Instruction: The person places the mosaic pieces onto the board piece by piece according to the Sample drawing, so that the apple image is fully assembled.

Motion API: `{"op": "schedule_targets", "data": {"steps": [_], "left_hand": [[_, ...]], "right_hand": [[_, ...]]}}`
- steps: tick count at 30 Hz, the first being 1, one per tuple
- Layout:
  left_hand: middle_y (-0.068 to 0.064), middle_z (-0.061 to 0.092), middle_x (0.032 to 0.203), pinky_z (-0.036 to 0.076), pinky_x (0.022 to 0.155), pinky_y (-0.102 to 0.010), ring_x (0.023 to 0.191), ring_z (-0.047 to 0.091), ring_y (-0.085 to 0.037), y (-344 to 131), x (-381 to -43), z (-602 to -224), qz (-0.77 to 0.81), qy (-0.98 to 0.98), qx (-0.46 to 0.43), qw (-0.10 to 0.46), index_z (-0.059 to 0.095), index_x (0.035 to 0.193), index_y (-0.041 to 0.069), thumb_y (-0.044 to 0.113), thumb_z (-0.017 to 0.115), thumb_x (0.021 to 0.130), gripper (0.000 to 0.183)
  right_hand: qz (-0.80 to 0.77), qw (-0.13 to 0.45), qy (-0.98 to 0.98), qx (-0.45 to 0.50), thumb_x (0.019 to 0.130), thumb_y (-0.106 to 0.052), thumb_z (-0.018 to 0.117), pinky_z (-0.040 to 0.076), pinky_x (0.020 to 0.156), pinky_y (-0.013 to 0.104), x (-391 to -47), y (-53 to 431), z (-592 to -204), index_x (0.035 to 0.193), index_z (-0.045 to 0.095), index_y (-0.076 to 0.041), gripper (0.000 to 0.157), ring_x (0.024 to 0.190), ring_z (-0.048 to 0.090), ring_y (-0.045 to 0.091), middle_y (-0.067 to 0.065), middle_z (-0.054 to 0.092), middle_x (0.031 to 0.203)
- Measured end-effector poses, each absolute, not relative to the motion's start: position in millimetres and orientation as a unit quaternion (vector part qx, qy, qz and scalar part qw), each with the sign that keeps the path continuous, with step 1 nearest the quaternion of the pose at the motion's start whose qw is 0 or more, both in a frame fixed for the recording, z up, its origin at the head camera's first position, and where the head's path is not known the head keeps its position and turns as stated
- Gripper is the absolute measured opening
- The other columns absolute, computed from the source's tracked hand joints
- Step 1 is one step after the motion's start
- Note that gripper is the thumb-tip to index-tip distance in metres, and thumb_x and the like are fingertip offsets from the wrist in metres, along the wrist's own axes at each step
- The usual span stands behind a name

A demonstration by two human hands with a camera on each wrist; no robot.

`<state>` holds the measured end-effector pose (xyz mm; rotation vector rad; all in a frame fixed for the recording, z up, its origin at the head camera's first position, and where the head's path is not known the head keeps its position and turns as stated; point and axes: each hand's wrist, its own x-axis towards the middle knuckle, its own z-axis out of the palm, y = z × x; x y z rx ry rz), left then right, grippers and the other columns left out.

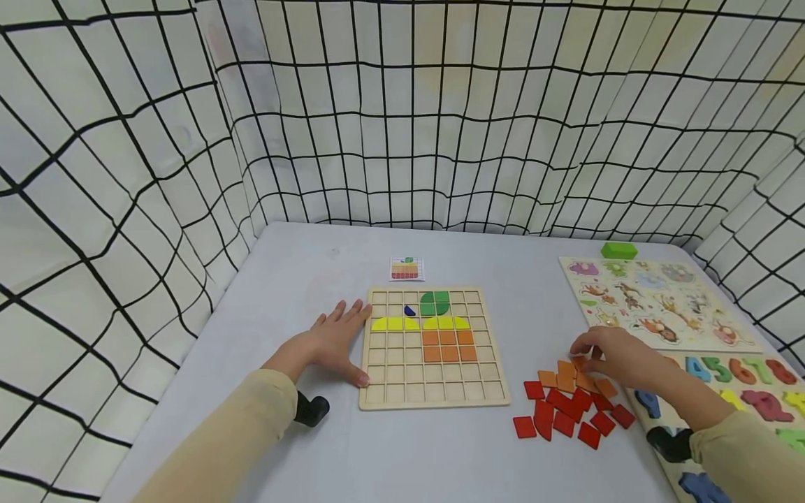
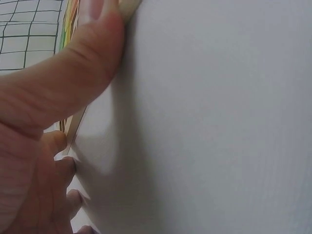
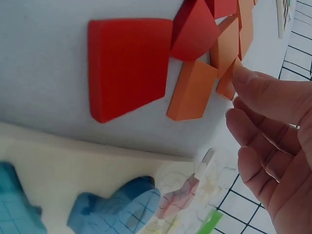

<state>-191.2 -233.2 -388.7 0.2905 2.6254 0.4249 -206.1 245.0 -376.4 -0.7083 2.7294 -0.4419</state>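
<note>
My left hand is spread at the left side of a wooden grid board, thumb and fingertips against its edge. On the board lie green pieces, a small dark blue piece, yellow pieces and two rows of orange squares. At the right, my right hand pinches an orange tile at the far side of a loose pile. The pile mixes orange tiles with red tiles; one red piece has a curved edge.
A small picture card lies just behind the board. To the right are an animal puzzle board, a number and letter puzzle partly under my right forearm, and a green block. Black netting encloses the white table.
</note>
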Motion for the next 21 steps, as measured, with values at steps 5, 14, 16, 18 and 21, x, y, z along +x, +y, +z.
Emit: {"op": "schedule_targets", "data": {"steps": [5, 14, 16, 18, 21], "left_hand": [[-0.016, 0.004, 0.173, 0.005, 0.125, -0.068, 0.159, -0.003, -0.044, -233, -190, -388, 0.156, 0.955, 0.101, 0.231, 0.011, 0.165, 0.009, 0.051, 0.091, 0.070, 0.131], [-0.015, 0.003, 0.173, 0.005, 0.126, -0.067, 0.159, -0.004, -0.043, -235, -190, -387, 0.161, 0.955, 0.104, 0.225, 0.011, 0.165, 0.009, 0.051, 0.092, 0.070, 0.132], [-0.015, 0.003, 0.173, 0.005, 0.126, -0.067, 0.159, -0.004, -0.043, -236, -190, -387, 0.162, 0.955, 0.105, 0.225, 0.010, 0.165, 0.009, 0.051, 0.092, 0.070, 0.132], [-0.016, 0.003, 0.173, 0.005, 0.126, -0.067, 0.159, -0.003, -0.044, -236, -189, -386, 0.163, 0.955, 0.105, 0.226, 0.011, 0.165, 0.009, 0.050, 0.092, 0.070, 0.132], [-0.017, 0.004, 0.173, 0.005, 0.125, -0.068, 0.159, -0.003, -0.045, -235, -187, -385, 0.169, 0.953, 0.109, 0.227, 0.011, 0.165, 0.008, 0.049, 0.092, 0.071, 0.131]], "right_hand": [[-0.160, 0.167, 0.948, -0.221, 0.087, -0.004, 0.078, 0.056, 0.069, 0.021, -208, 245, -378, 0.105, 0.074, -0.008, 0.019, 0.087, 0.059, 0.015, -0.002, 0.070, 0.095], [-0.167, 0.104, 0.952, -0.236, 0.087, -0.005, 0.079, 0.051, 0.065, 0.021, -212, 239, -378, 0.087, 0.062, -0.014, 0.019, 0.077, 0.053, 0.012, -0.006, 0.060, 0.080], [-0.166, 0.073, 0.954, -0.238, 0.087, -0.005, 0.079, 0.053, 0.068, 0.022, -216, 230, -377, 0.088, 0.064, -0.014, 0.018, 0.078, 0.055, 0.011, -0.006, 0.063, 0.081], [-0.174, 0.052, 0.954, -0.237, 0.087, -0.004, 0.078, 0.056, 0.071, 0.025, -220, 215, -377, 0.089, 0.065, -0.014, 0.017, 0.080, 0.057, 0.013, -0.005, 0.064, 0.083], [-0.200, 0.038, 0.948, -0.246, 0.088, -0.004, 0.078, 0.058, 0.076, 0.029, -225, 188, -378, 0.091, 0.066, -0.013, 0.016, 0.083, 0.060, 0.013, -0.004, 0.066, 0.086]]}}
